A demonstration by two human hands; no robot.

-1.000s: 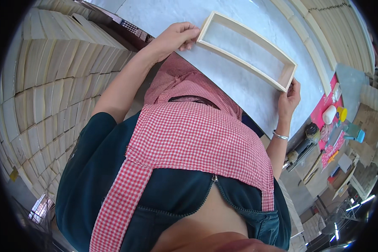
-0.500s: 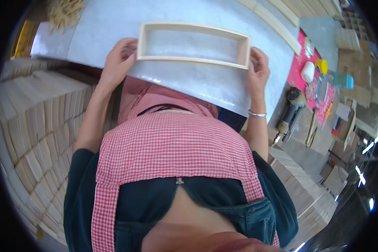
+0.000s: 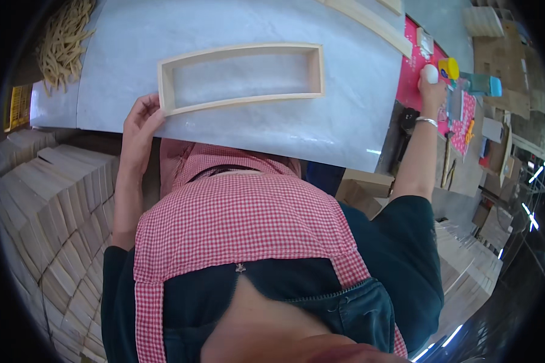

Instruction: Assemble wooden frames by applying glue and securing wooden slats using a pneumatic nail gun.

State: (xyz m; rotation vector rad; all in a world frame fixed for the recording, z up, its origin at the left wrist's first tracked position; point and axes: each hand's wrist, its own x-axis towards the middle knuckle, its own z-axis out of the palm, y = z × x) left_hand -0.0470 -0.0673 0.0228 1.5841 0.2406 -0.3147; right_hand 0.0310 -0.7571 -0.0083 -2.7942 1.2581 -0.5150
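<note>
A long rectangular frame of pale wood [image 3: 248,100] lies on the white tabletop, open through its middle. My left hand [image 3: 140,126] is closed on its near left corner, the thumb against the outer side. Off to the right, my right arm is stretched out past the table's edge. There my right hand [image 3: 432,95] is closed around a small white bottle [image 3: 430,74], whose rounded top shows above the fingers. The bottle is over a pink-red cloth [image 3: 409,78], close to a yellow tub [image 3: 449,68].
Pale wood strips [image 3: 369,27] lie along the table's far right. A heap of thin tan strips [image 3: 63,45] sits at the far left. Stacked wood pieces [image 3: 60,199] rise on my left. Beside the cloth stands a clear container with a blue end [image 3: 484,85].
My right hand has let go of the frame's right end and reached right to the white bottle. The frame has shifted left in view and tilted, with my left hand still at it.
</note>
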